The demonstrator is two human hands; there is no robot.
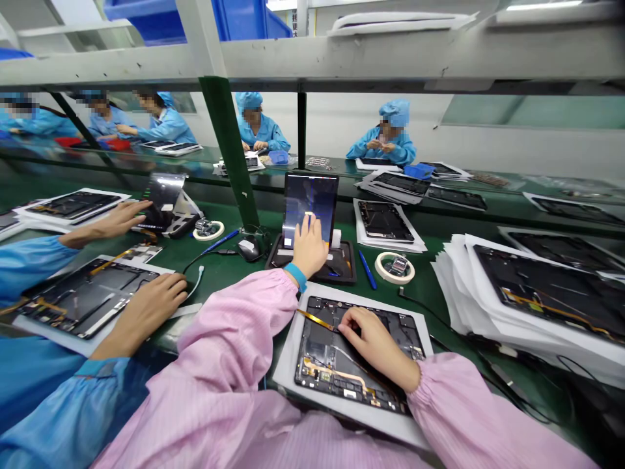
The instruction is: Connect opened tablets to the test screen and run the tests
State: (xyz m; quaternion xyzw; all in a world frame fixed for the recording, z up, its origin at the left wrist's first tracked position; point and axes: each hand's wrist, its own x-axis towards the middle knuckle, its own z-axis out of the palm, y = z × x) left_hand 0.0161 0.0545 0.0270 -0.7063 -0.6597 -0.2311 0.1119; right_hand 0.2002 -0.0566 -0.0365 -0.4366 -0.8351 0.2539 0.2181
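Observation:
My left hand [309,247], in a pink sleeve with a blue cuff, reaches forward and touches the lower part of an upright dark screen [311,203] standing in a black fixture [342,264]; its fingers are stretched out. My right hand [378,342] lies on an opened tablet chassis [342,368] resting on a white tray [293,368] in front of me, fingers curled down on its upper middle beside a yellow flex cable [315,318].
A co-worker's hands in blue sleeves work at the left: one [146,312] on another tablet chassis [83,296], one [110,225] further back. Tape rolls [394,268], a blue pen [367,269], a mouse [250,247] and stacks of trayed tablets [541,290] lie around. More people sit opposite.

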